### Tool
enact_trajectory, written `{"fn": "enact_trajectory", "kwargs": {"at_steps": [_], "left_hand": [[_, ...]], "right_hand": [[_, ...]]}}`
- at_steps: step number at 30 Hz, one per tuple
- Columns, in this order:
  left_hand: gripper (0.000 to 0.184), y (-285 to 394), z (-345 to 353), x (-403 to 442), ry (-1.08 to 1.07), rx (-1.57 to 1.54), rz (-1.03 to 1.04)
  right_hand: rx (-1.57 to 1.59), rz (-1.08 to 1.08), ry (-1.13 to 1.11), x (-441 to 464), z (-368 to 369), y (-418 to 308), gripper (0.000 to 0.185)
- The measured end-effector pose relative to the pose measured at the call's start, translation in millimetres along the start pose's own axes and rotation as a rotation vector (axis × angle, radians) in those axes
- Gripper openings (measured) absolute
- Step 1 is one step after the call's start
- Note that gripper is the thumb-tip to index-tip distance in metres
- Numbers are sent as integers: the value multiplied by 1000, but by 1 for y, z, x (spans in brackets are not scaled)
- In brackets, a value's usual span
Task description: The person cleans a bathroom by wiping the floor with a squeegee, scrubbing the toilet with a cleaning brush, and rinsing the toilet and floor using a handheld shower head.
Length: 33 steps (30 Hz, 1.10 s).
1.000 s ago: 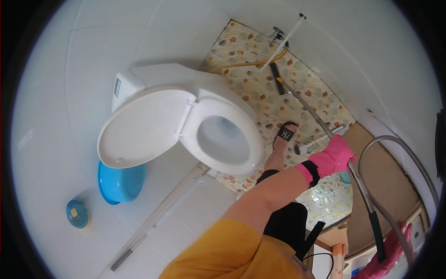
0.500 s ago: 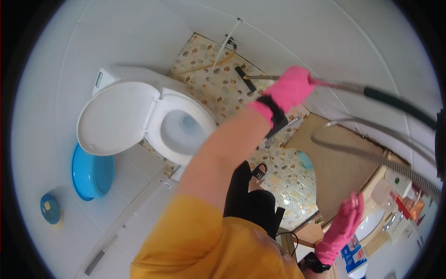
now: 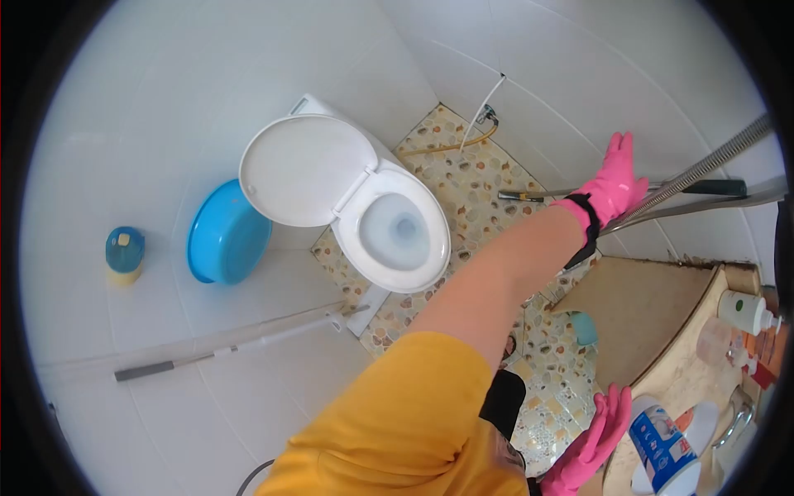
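Note:
My left hand [image 3: 616, 183], in a pink rubber glove, is stretched out at the right wall with its fingers extended. Behind it a squeegee [image 3: 523, 197] leans by the wall, its long handle with a dark green grip [image 3: 715, 188] running past the glove. A ribbed metal shower hose [image 3: 703, 165] passes close beside the hand; whether they touch I cannot tell. At the lower right, my right hand [image 3: 591, 442], also pink-gloved, holds nothing, its fingers spread. Nearest it is a blue and white package [image 3: 662, 450] on the washbasin counter [image 3: 674, 376].
A white toilet [image 3: 403, 231] stands with its lid up. Beside it a blue basin [image 3: 230, 234] leans against the wall. A long-handled pole [image 3: 240, 347] lies along the left wall. Pump bottles [image 3: 742, 312] crowd the counter. A brown panel [image 3: 649, 310] lies between counter and wall.
My left hand has let go of the squeegee handle, and its fingers have straightened. The squeegee now rests by the wall. The view has turned, so the toilet appears further right.

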<state>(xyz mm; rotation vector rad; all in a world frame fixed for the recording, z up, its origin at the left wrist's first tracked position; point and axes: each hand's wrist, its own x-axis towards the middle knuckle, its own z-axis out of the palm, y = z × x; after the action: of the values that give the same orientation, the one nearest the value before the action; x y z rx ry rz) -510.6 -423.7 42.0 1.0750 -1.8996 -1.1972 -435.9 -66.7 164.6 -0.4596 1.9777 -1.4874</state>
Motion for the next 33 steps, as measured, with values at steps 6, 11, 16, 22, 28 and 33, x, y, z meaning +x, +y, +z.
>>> {"fn": "enact_trajectory", "kwargs": {"at_steps": [6, 11, 16, 22, 28, 33], "left_hand": [[67, -42, -122, -117, 86, 329, -27], [80, -156, -359, -195, 388, 1011, -142], [88, -119, -546, -236, 298, 824, -525], [106, -199, -726, -224, 597, 1103, -674], [84, -194, -656, -201, 587, 997, -567], [57, -195, -624, -240, 778, 890, -351]], "right_hand": [[52, -302, -224, 25, -38, 65, 52], [-47, -23, -333, 12, -23, 44, 49], [-114, 172, -519, 16, 19, 150, 37], [-707, 177, -639, 63, 45, 432, 39], [-1206, 73, -673, 176, 89, 538, 47], [-1434, -130, -783, 251, 134, 631, 59]]}}
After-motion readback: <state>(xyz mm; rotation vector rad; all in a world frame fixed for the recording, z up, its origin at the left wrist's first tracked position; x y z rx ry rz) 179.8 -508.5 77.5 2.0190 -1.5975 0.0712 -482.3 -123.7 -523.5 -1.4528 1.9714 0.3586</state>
